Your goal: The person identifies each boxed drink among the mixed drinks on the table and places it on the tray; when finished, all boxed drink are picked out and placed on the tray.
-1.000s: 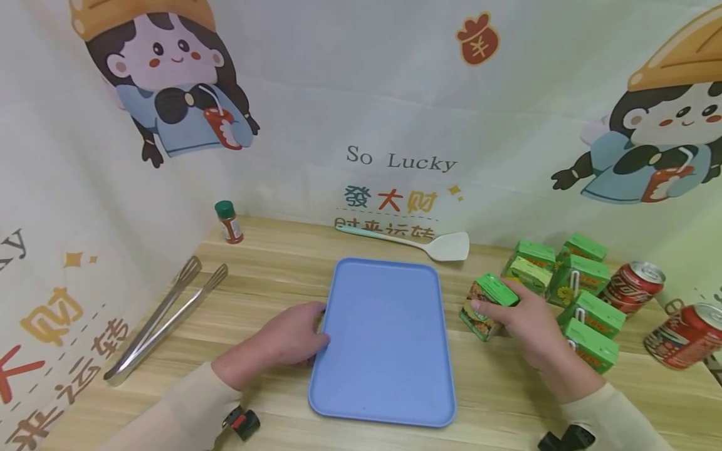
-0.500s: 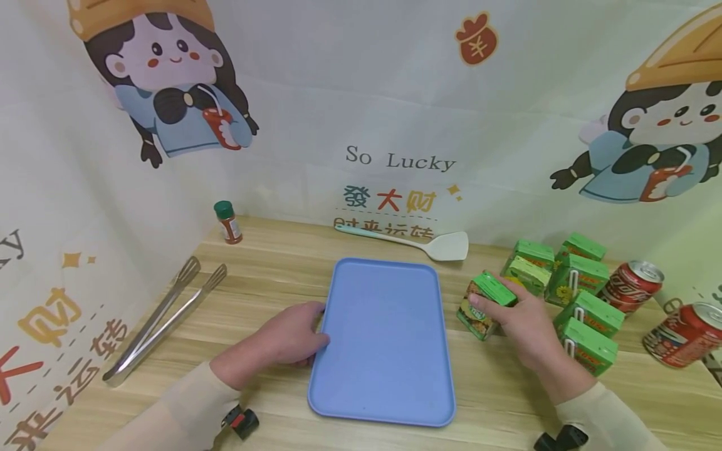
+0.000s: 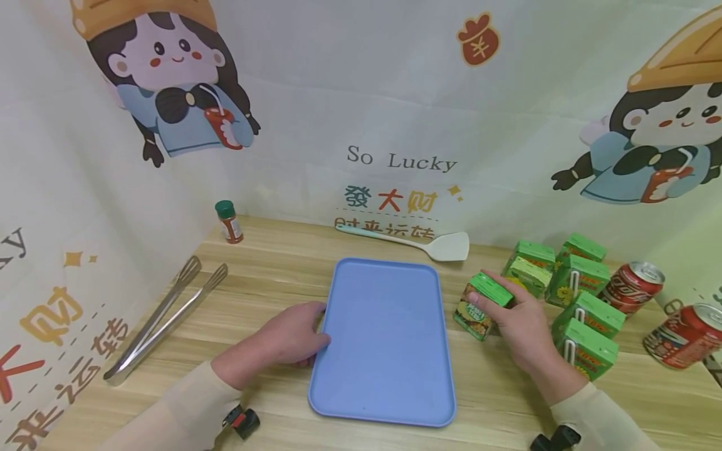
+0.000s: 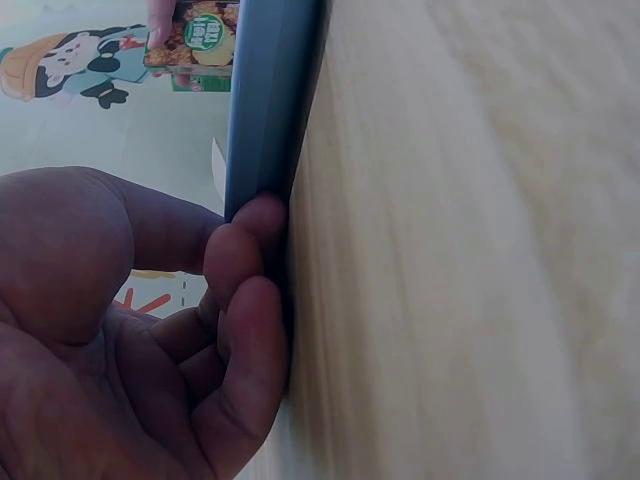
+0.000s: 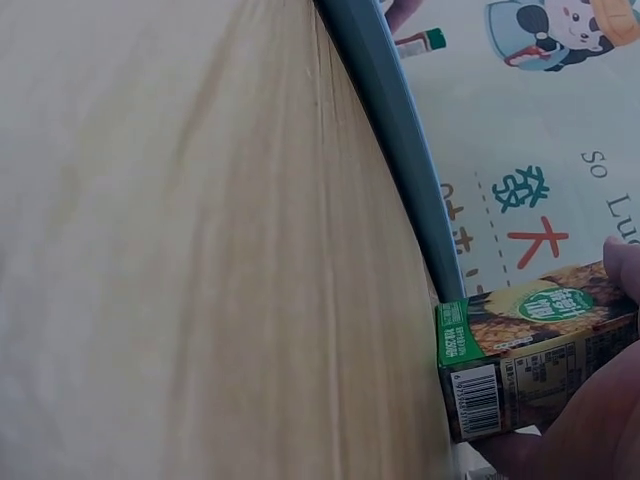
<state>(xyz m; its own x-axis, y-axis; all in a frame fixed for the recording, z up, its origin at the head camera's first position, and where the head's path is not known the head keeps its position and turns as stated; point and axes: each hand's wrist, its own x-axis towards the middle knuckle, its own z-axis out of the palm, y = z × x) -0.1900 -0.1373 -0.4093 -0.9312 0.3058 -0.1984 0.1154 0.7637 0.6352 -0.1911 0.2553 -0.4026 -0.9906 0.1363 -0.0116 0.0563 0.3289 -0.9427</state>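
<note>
Right of one tray (image 3: 383, 344): two cans (image 3: 677, 338), seven cartons (image 3: 472, 315), one in grip (image 3: 524, 329).

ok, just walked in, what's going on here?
A person's right hand holds a green-topped drink carton to the right of the blue tray. The left hand grips the tray's left rim. The carton is beside the tray, not on it. More cartons and red cans stand farther right.
</note>
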